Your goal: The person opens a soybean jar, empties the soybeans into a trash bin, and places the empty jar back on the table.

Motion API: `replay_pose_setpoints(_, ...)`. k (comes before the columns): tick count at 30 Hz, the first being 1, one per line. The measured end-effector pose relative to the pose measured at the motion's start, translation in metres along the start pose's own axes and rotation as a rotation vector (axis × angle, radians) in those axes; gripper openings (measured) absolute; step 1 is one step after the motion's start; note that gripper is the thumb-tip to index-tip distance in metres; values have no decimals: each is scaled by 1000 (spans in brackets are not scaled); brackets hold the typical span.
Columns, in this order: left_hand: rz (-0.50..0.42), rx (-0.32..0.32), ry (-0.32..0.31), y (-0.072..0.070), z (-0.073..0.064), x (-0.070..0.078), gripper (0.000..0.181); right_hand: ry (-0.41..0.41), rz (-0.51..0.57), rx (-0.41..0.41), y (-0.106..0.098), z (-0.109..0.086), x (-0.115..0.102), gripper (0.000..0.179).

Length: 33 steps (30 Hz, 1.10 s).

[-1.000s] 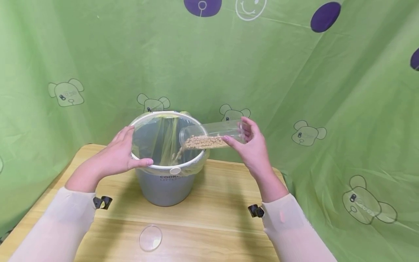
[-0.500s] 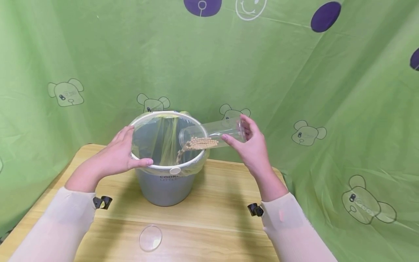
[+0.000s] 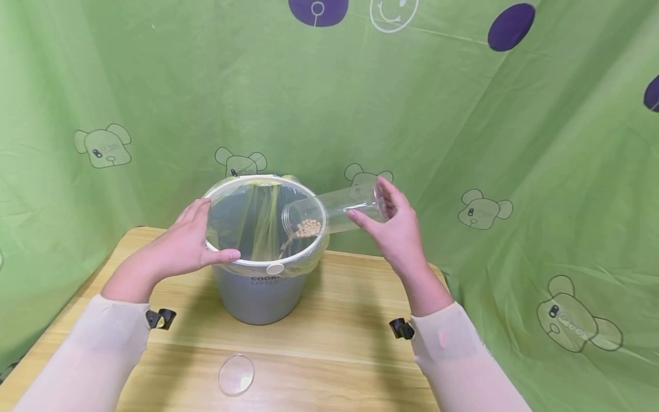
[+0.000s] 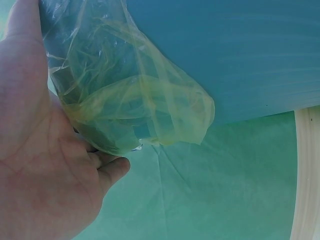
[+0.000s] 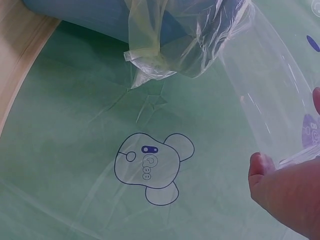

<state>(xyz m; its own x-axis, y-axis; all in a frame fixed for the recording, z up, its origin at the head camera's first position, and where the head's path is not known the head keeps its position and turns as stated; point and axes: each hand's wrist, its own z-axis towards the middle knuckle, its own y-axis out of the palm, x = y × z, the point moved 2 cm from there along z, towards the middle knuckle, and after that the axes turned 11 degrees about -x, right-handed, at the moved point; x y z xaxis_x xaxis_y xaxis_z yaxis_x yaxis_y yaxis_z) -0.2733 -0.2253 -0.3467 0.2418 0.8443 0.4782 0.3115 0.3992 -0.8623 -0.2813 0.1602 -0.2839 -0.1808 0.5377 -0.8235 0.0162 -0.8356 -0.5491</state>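
My right hand [image 3: 404, 234] grips the base end of a clear plastic jar [image 3: 340, 209], thumb on the near side. The jar lies nearly level, its mouth tilted down over the grey trash can [image 3: 259, 300]. A small heap of pale round beans [image 3: 309, 229] sits near that mouth, and some trickle out into the yellowish plastic bag [image 3: 257, 223] lining the can. With thumb and fingers spread, my left hand [image 3: 175, 246] rests on the can's white rim at the left. In the left wrist view its palm lies beside the bag's overhanging edge [image 4: 150, 105].
A clear round lid [image 3: 237, 375] lies on the wooden table [image 3: 329, 343] in front of the can. Green cloth [image 3: 412, 114] with animal-head prints hangs behind and beside the table.
The beans in the jar have dwindled to a small heap by its mouth as they pour out. My right hand has raised the jar's base slightly; my left hand stays put.
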Motion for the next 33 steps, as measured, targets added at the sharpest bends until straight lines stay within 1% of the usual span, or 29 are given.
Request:
replay_pose_setpoints(6,1,3,1,0,0,0,148,-28,-24,12,0,-1,-3,100)
replay_pose_setpoints(13,-4,2,-1,0,0,0,149,-51,-54,24,0,-2,-7,101)
replay_pose_setpoints(24,2,-1,-2,0,-1,1,147,-91,-127,13,0,-4,-17,100)
replay_pose_setpoints(33,1,-1,-7,1,0,0,148,-113,-113,7,1,-8,-24,100)
